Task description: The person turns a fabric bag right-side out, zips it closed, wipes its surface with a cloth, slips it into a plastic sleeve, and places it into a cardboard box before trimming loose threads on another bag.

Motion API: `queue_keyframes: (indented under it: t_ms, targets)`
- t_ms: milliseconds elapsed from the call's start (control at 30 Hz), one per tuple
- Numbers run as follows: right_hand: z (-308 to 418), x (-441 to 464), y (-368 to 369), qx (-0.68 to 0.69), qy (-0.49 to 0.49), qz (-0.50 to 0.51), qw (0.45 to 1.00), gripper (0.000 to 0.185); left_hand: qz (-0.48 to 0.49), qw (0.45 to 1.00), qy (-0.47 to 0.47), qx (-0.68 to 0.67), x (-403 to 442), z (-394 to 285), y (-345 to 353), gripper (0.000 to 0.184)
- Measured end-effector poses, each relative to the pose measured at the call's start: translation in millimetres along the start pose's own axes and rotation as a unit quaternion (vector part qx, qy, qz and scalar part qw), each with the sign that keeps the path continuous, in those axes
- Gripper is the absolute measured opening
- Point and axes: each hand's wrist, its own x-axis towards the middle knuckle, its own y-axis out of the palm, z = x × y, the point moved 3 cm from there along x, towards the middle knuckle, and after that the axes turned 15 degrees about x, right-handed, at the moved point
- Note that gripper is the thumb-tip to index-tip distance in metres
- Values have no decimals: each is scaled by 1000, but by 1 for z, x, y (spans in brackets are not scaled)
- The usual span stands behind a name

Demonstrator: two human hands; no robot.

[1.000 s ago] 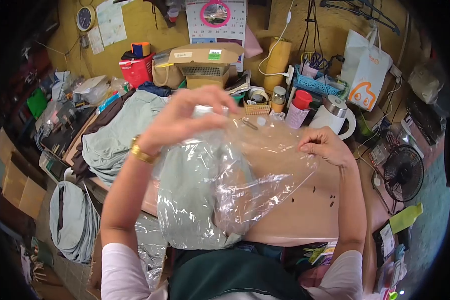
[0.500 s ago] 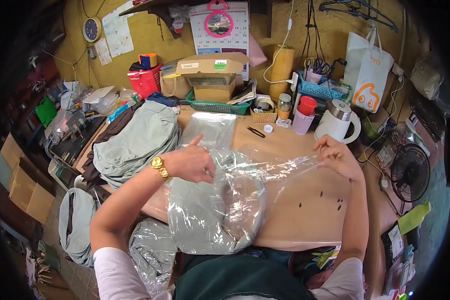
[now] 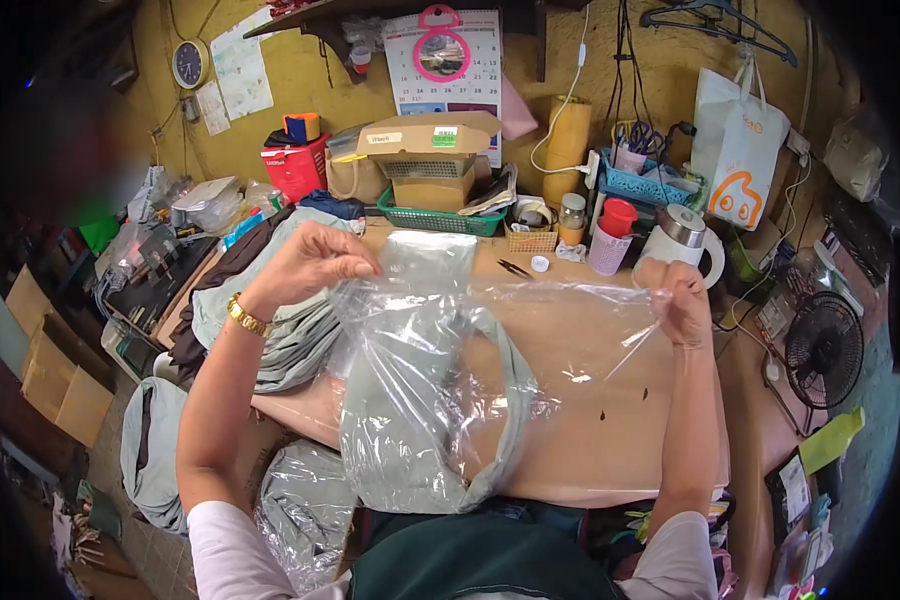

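A clear plastic bag [image 3: 580,330] is stretched between my two hands above the table. My left hand [image 3: 325,258] pinches one upper corner of it, and my right hand [image 3: 678,300] grips the other in closed fingers. Under and partly behind the film lies a pale grey-green folded garment [image 3: 395,430], with a looped band of the same cloth at its right side. Whether the garment is inside the bag or beneath it, I cannot tell. Just beyond the garment lies a flat stack of clear plastic bags [image 3: 425,255].
A pile of grey-green garments [image 3: 290,345] lies at the left. Toward the back stand a green basket [image 3: 440,215], black thread snips [image 3: 513,268], a pink cup [image 3: 610,253] and a white kettle [image 3: 675,240]. A black fan [image 3: 823,350] is at right; a wrapped garment [image 3: 305,510] sits below the table edge.
My left hand has moved up and left and now pinches the plastic. My right hand has closed more tightly and come slightly right. The film is spread wider and pulled taut between them.
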Motion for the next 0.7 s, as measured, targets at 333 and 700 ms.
queue_keyframes:
  t_ms: [333, 700]
  targets:
    - [41, -6, 35, -314, 55, 37, 947, 35, -131, 983, -115, 64, -6, -9, -20, 9]
    - [44, -17, 16, -255, 27, -1, 966, 39, 110, 992, -8, 59, -13, -52, -34, 25]
